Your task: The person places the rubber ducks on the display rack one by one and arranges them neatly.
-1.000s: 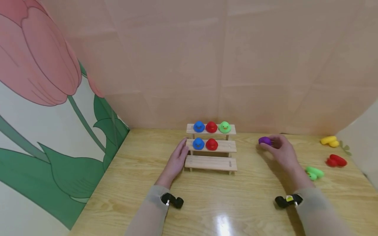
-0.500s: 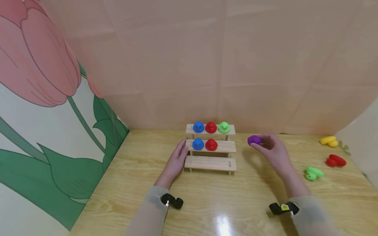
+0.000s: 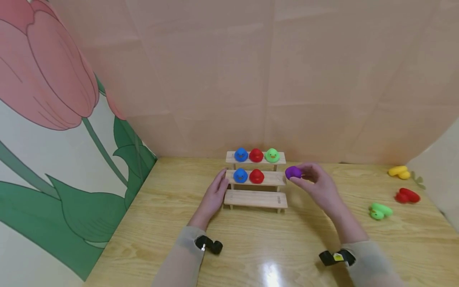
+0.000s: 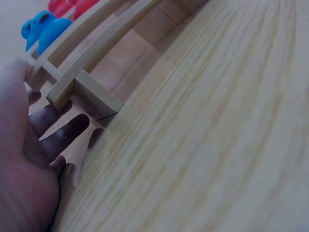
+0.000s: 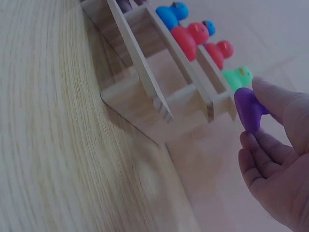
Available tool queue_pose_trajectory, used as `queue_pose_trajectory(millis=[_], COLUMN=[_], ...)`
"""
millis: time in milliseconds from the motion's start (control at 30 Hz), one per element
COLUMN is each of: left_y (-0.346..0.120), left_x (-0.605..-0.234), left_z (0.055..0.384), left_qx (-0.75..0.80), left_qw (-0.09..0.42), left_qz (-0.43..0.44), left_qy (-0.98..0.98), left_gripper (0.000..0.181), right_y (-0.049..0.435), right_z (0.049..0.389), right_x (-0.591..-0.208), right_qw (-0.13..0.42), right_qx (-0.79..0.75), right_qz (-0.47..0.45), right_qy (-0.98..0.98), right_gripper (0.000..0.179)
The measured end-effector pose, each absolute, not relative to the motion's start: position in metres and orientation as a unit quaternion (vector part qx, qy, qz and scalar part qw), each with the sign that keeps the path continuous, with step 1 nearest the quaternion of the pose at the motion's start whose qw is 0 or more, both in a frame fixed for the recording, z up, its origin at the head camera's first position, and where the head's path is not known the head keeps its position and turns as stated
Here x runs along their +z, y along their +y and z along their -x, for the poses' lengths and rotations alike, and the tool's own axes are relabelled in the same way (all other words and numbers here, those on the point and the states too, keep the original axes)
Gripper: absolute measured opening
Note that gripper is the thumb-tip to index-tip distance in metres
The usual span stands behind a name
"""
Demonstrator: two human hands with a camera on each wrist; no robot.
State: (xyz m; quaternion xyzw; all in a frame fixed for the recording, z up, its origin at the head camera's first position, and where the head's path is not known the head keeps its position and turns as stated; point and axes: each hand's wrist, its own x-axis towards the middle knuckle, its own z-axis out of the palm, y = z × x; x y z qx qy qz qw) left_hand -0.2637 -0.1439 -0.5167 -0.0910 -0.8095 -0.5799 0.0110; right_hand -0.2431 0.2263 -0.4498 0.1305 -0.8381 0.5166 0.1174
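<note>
My right hand (image 3: 319,185) pinches a purple toy duck (image 3: 293,172) between thumb and fingers, just off the right end of the middle shelf. In the right wrist view the purple duck (image 5: 249,110) hangs clear of the three-tier wooden rack (image 5: 145,72). My left hand (image 3: 214,193) rests along the left end of the wooden rack (image 3: 256,196), fingers fairly straight. The left wrist view has these fingers (image 4: 65,137) beside the shelf ends. A blue duck (image 3: 240,175) and a red duck (image 3: 256,176) sit on the middle tier.
The top tier holds another blue duck (image 3: 241,154), red duck (image 3: 256,155) and a green duck (image 3: 272,155). At the right of the wooden table lie yellow ducks (image 3: 399,172), red ducks (image 3: 407,195) and green ducks (image 3: 381,211). A pinkish sheet (image 3: 215,79) backs the table.
My right hand has carried the purple duck leftward, from over the table to beside the rack's middle shelf. The left hand stays at the rack's left end.
</note>
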Motion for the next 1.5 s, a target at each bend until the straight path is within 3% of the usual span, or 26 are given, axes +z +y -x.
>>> queue_pose_trajectory(millis=[233,833,1500], left_y=[-0.144,-0.144,-0.144], left_x=[-0.515,-0.516,-0.517], left_z=[0.264,0.265,0.265], left_qx=[-0.577,-0.577,-0.574], left_qw=[0.008,0.008,0.013], left_qz=[0.084,0.091,0.089], left_qy=[-0.812,-0.812,-0.814], left_gripper=[0.062,0.066,0.067], right_y=[0.208,0.182,0.175], right_z=[0.244,0.250,0.251], right_x=[-0.447,-0.453,-0.458], right_qw=[0.081,0.052,0.081], right_qx=[0.527,0.502,0.469], right_qz=[-0.150,-0.141,-0.146], right_qy=[-0.833,-0.852,-0.867], right_gripper=[0.042,0.041,0.040])
